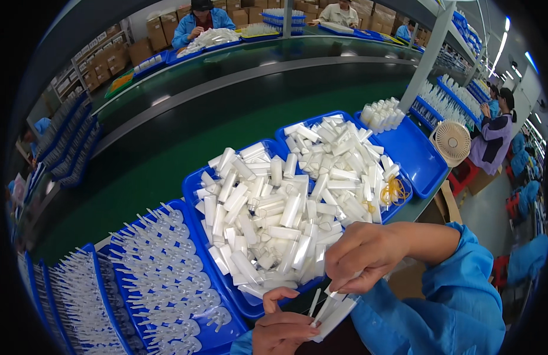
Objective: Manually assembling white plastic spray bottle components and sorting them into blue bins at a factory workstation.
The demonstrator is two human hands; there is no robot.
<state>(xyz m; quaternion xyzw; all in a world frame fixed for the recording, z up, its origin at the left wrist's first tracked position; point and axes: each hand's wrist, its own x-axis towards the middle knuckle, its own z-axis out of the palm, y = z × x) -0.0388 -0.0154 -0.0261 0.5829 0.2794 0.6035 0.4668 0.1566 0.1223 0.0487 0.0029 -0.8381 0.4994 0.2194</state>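
Low in front of me, both hands are on a white piece in clear film (337,318). My left hand (280,328) grips its lower end, thumb and fingers closed, index finger raised and bent. From above, my right hand (365,254) pinches its upper end; its fingertips partly hide the hold. A thin white stick (314,302) stands up beside the piece at my left fingers; I cannot tell whether it is joined to anything. Just beyond my hands, a blue tray (194,195) is heaped with similar white, film-wrapped pieces.
Left stands a blue tray (226,337) of clear round-headed parts with thin tubes (167,278). A second heaped tray (280,135) holds yellow rubber bands (394,191). Further right are a blue tray (404,148) and a fan (452,142). A green conveyor belt (144,154) runs behind; several people work beyond.
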